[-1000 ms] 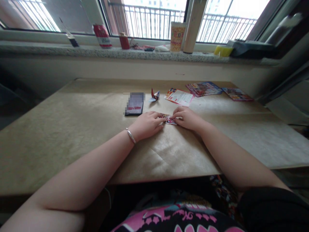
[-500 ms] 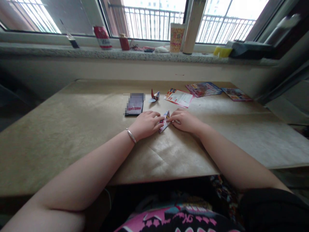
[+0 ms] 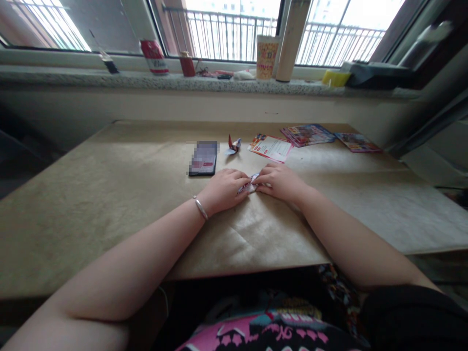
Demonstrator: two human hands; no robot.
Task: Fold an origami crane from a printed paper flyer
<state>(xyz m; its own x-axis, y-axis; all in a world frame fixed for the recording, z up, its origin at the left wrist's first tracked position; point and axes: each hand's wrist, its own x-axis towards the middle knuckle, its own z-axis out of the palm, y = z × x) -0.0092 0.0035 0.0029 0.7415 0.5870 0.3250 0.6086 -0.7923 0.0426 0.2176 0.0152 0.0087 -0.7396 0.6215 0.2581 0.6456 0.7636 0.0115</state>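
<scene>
A small folded piece of printed paper (image 3: 249, 183) lies on the brown paper-covered table (image 3: 109, 195), pinched between both my hands. My left hand (image 3: 224, 189), with a silver bangle on its wrist, presses on the paper's left side with closed fingers. From the right, my right hand (image 3: 281, 181) grips the other end with its fingertips together. Most of the paper is hidden under my fingers.
A dark phone (image 3: 203, 158) lies just beyond my left hand. A finished folded paper figure (image 3: 234, 144) stands behind it. Printed leaflets (image 3: 271, 146) and booklets (image 3: 307, 134) lie at the back right. The windowsill holds a red can (image 3: 154, 49), a cup (image 3: 268, 56) and a tall cylinder (image 3: 288, 39).
The paper lay flat a second ago, was lifted upright between my fingers, and is now pressed lower between both hands. My hands have stayed in nearly the same place.
</scene>
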